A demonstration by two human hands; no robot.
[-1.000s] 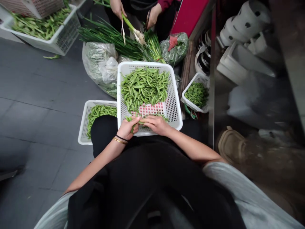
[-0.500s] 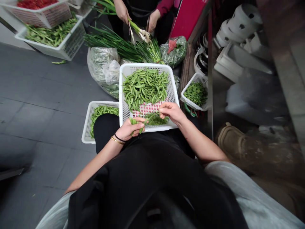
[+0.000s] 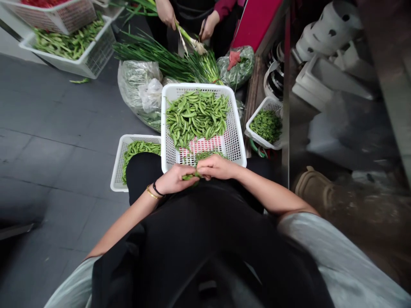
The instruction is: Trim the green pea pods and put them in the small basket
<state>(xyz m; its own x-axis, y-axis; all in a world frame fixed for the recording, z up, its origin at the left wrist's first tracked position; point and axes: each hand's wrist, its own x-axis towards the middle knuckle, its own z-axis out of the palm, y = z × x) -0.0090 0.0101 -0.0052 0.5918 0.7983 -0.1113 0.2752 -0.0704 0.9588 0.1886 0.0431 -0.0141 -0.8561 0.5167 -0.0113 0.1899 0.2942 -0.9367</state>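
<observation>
A white mesh basket [image 3: 236, 141] rests on my lap, its far half heaped with green pea pods [image 3: 195, 116]. At its near rim my left hand [image 3: 175, 179] and my right hand [image 3: 216, 167] meet, both closed on a single pea pod [image 3: 191, 176] held between them. My left wrist wears a gold bangle and a black band. A small heap of thin green strings [image 3: 205, 155] lies in the basket just beyond my fingers.
A smaller basket of pods [image 3: 128, 160] sits on the floor at my left knee. Another small basket of green trimmings [image 3: 266, 126] stands to the right. Beyond, a person's hands [image 3: 167, 12] trim spring onions [image 3: 160, 57] over plastic bags [image 3: 139, 87]. Stacked baskets [image 3: 72, 51] stand far left.
My right hand has come back from the string heap to the near rim and joined my left hand on the pod. The view shifted slightly.
</observation>
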